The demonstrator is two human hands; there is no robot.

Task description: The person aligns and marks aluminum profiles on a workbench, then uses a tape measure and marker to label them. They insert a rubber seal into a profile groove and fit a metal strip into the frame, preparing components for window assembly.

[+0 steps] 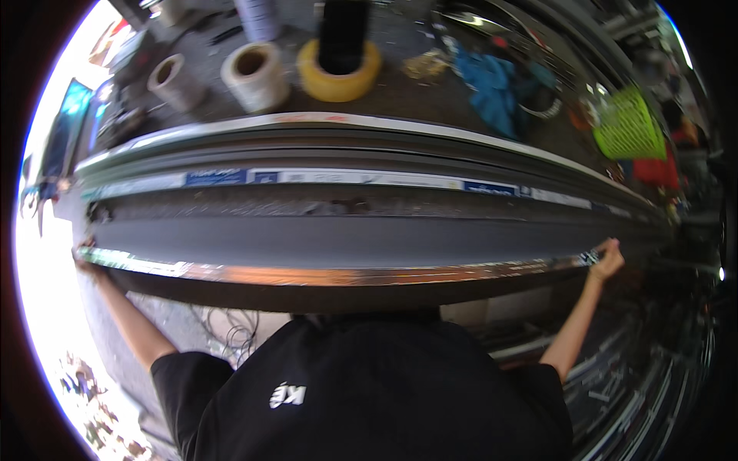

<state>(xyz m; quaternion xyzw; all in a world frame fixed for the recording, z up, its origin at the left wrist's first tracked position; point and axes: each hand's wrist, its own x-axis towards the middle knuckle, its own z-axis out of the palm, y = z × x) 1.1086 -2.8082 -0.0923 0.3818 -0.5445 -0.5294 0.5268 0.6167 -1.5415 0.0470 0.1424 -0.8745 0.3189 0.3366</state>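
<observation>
A long grey profile bar (338, 240) with a glossy, reflective front edge stretches across the near side of the worktable. My arms are spread wide along it. At its left end, my left hand (89, 260) is closed on the bar, its fingers partly hidden and blurred. My right hand (608, 262) grips the right end, with the fingers bent around the shiny edge. Just behind lies another long profile with a blue and white printed strip (361, 178). Farther back runs a strip with a white top edge (400, 124).
Two rolls of clear film (256, 81) (175, 83) and a yellow tape roll (340, 81) with a black object in it stand at the back. A blue cloth (488, 88) and a green basket (630, 127) are to the right. Long profiles (638, 399) lie lower right; coiled cable (234, 330) lies lower left.
</observation>
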